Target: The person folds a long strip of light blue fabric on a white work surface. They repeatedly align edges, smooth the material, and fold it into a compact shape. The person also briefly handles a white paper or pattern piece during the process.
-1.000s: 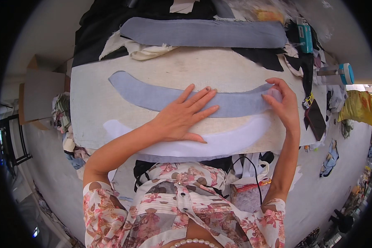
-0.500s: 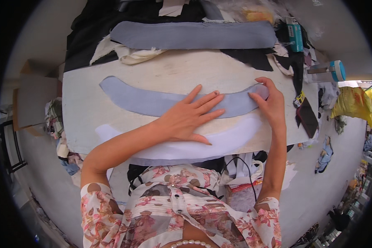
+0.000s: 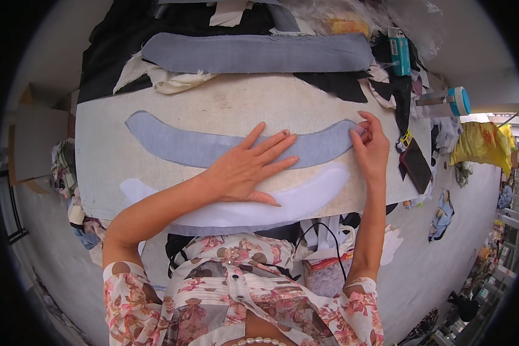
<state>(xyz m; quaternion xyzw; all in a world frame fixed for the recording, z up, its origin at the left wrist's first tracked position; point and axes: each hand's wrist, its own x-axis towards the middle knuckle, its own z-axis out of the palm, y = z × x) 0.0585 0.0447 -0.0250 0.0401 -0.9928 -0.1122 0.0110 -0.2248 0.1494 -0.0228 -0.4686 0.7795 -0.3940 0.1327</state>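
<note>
A curved blue-grey fabric piece (image 3: 181,144), shaped like a collar, lies across the pale table. My left hand (image 3: 242,167) rests flat on its middle with the fingers spread. At the right end of that piece, the thumb and fingertips of my right hand (image 3: 372,144) are pinched together on its tip. Closer to me is a similar curved white piece (image 3: 230,213) with a grey layer showing along its near edge. My left forearm and thumb cover part of it.
A long blue-grey fabric panel (image 3: 259,53) lies at the back over black and cream scraps. On the right are a phone (image 3: 415,166), a teal box (image 3: 399,55) and a clear container with a blue lid (image 3: 459,101). Cloth bits hang off the table's left side.
My right thumb and fingers have closed together at the fabric's right end, where they were apart. My left hand stays spread on the piece. The whole view has shifted slightly.
</note>
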